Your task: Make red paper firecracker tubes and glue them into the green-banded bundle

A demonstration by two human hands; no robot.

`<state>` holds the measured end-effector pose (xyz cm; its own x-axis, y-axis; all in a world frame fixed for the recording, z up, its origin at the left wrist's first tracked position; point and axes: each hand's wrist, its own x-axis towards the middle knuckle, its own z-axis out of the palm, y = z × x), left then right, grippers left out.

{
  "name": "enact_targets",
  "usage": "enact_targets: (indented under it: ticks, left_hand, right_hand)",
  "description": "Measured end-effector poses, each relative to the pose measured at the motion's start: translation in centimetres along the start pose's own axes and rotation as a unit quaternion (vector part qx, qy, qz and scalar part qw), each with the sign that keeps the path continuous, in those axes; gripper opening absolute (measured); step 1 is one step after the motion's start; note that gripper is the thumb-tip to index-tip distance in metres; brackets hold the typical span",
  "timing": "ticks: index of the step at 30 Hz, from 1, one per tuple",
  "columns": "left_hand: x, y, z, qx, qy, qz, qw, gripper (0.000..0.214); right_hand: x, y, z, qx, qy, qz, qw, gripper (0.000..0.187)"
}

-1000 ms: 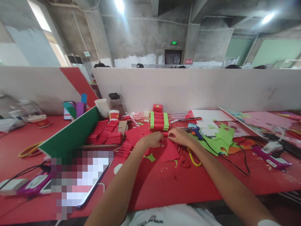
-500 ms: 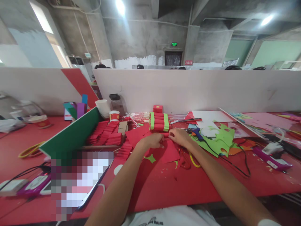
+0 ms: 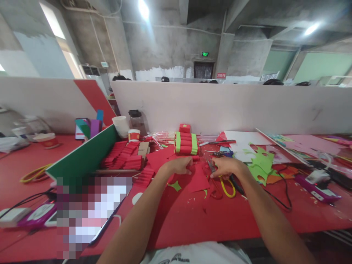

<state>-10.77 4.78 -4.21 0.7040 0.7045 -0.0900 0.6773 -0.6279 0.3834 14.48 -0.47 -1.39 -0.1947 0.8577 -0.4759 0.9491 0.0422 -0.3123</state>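
My left hand [image 3: 179,165] lies curled on the red table, its fingers closed on a small red paper roll [image 3: 194,158] at the top edge of a loose red paper sheet [image 3: 198,178]. My right hand [image 3: 226,168] is a little to the right, with its fingers pinched on the yellow-handled scissors [image 3: 223,183] near their pivot. The blades point away from me. Just behind both hands stands a bundle of red rolls with two green bands [image 3: 186,143].
Stacks of folded red paper [image 3: 123,156] lie left of the hands beside a slanted green board [image 3: 85,156]. Green paper scraps [image 3: 258,161], a glue gun [image 3: 227,152] and a black cable are on the right. A white partition [image 3: 233,106] closes the back.
My right hand has let go of the red roll and moved right and down onto the scissors. My left hand has stayed on the roll.
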Motion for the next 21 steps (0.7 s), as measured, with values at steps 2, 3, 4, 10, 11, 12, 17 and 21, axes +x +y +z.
enact_targets:
  ticks: [2,3,4,10,11,12,17,21]
  left_hand:
    - [-0.1,-0.1,0.1,-0.005,0.011,0.004,1.0,0.031]
    - [-0.2,-0.1,0.1,-0.003,0.016,0.006,1.0,0.028]
    - [-0.3,-0.1,0.1,0.003,0.019,0.008,1.0,0.024]
    - [-0.8,0.8,-0.4,0.025,0.054,0.022,0.998,0.008]
    - [-0.9,0.9,-0.6,0.017,0.068,0.025,0.997,0.01]
    - [-0.9,0.9,-0.7,0.008,0.085,0.028,0.996,0.011]
    - [-0.3,0.2,-1.3,-0.074,0.213,0.026,0.974,0.007]
    - [0.6,-0.4,-1.5,-0.224,0.337,0.002,0.915,0.008]
  right_hand:
    - [-0.3,-0.6,0.3,0.026,-0.031,0.024,0.999,0.051]
    - [-0.5,-0.9,0.4,0.025,-0.042,0.038,0.998,0.049]
    - [-0.7,-1.3,0.5,0.016,-0.051,0.051,0.997,0.046]
    - [-1.9,-3.6,0.2,-0.053,-0.06,0.087,0.993,0.027]
    - [-1.9,-3.7,0.2,-0.059,-0.056,0.09,0.993,0.024]
    - [-2.0,-3.8,0.2,-0.064,-0.052,0.091,0.992,0.021]
    - [-1.5,-3.1,0.4,-0.059,-0.022,0.056,0.996,0.018]
    - [-1.4,-1.9,-0.4,-0.041,0.094,-0.004,0.995,0.028]
